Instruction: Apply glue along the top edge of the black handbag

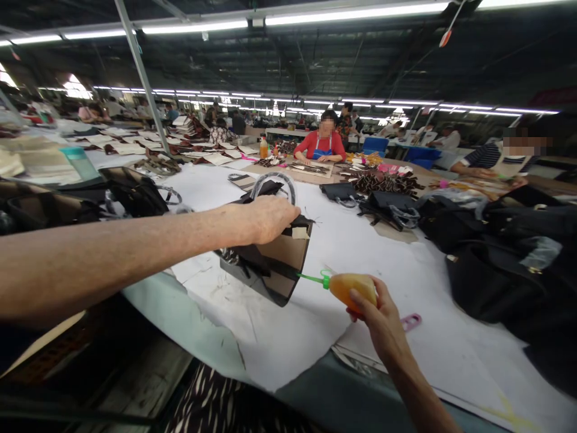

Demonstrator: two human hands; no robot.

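Note:
My right hand (376, 310) is wrapped round a squeeze bottle (349, 290) of amber liquid. Its thin green nozzle (311, 278) points left, with the tip at the edge of a dark handbag (283, 270). The bag is tilted on the white-covered table and shows a tan and black striped panel. My left hand (270, 219) is closed on the bag's upper edge, its fingers partly hidden behind the hand. A plastic-wrapped handle loop (277, 177) rises behind that hand. A small cream tag (300, 233) shows near the bag's top corner.
Black bags (496, 276) are heaped along the right side, and more bags (130, 192) stand at the left. A pink-handled tool (411, 322) lies beside my right wrist. Across the table sits a person in a red top (309, 144); another person (500, 159) works at far right.

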